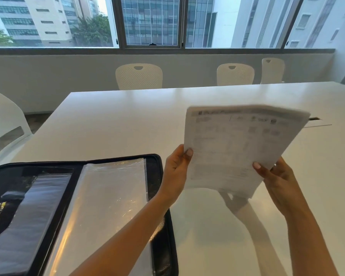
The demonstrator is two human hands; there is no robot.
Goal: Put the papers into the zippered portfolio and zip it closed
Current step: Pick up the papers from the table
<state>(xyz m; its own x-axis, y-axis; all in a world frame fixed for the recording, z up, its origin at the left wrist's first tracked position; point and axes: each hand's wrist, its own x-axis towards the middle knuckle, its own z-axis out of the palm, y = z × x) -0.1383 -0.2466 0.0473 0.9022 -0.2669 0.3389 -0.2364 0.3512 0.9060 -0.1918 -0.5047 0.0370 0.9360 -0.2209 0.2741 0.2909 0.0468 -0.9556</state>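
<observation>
White printed papers (235, 148) are held up above the table (112, 120), to the right of the portfolio (76, 212), clear of both. Only the head view is given. The left hand (175, 170) pinches the stack's left edge, thumb on the printed face and fingers closed behind it; the right hand (277, 176) clamps the lower right corner the same way. The sheets are blurred, so their number cannot be told beyond several.

One portfolio lies open and flat at the near left of the table, its black zip border showing round a clear plastic sleeve (112, 198) on the right half and dark pockets on the left. The zip pull is not visible.

For this step, it seems best to square the stack's edges first, then carry it left and lay or slide it onto the right half, keeping the corners inside the zip border so nothing catches when it closes. Loose sheets could fan out if either grip slackens.

Count: two hands, one portfolio, one stack, four white chairs (138, 76).
</observation>
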